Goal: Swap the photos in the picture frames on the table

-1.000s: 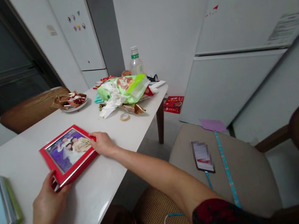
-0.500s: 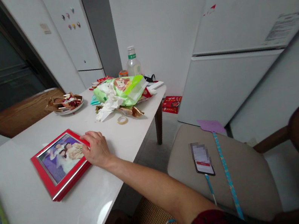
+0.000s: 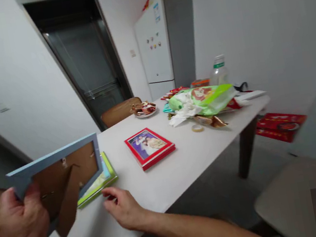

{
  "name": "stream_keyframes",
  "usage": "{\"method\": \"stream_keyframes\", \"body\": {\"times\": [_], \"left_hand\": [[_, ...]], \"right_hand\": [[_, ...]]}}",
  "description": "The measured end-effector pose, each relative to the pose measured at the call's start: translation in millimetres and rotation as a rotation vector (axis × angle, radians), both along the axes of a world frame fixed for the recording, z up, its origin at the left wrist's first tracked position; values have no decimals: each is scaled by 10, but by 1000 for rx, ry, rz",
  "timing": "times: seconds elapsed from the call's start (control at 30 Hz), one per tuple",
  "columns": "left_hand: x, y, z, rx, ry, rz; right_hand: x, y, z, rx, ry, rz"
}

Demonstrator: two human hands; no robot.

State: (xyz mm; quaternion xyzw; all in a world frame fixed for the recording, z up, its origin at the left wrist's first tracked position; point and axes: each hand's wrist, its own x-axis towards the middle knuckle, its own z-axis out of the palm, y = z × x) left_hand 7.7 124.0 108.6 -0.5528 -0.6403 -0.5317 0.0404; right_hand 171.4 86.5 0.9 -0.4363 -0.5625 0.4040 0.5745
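A blue picture frame point(image 3: 95, 177) is raised above the table at the left, its brown back board and easel leg point(image 3: 66, 206) facing me. My left hand point(image 3: 24, 222) is closed around its lower left side. Beneath and behind it lies a green picture frame point(image 3: 110, 170), partly covered by the blue one. Just beside the green frame's front edge is my right hand point(image 3: 124, 207), its fingers loosely curved and apart, with nothing visible in them. A red picture frame point(image 3: 150, 146) with a wedding photo lies face up on the table, beyond the right hand.
On the white table point(image 3: 194, 153), a green snack bag point(image 3: 212, 97), crumpled tissue point(image 3: 187, 113), a tape roll point(image 3: 197, 128) and a bottle point(image 3: 219, 71) cluster at the far right. A plate of wrappers point(image 3: 144, 110) stands farther back. A chair seat point(image 3: 286, 198) is at lower right.
My view has swung left. My right hand has left the red frame and moved beside the green one. My left hand has come into view holding the blue frame, now raised off the table.
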Motion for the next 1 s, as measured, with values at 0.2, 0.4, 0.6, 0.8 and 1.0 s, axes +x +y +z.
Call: {"method": "stream_keyframes", "body": {"times": [0.2, 0.4, 0.6, 0.8, 1.0], "left_hand": [[234, -860, -202, 26, -578, -294], [-63, -1214, -961, -275, -617, -543], [-168, -1366, -1473, -447, -309, -521], [-168, -1381, -1569, -470, 93, -430], [-169, -1324, -1656, -430, 256, -419]], "right_hand": [[-333, -154, 167, -211, 622, 93], [57, -289, 24, -282, 281, 45], [298, -204, -185, -304, -341, -15], [339, -210, -240, -151, -697, -145], [349, -244, -251, -104, -843, -166]]}}
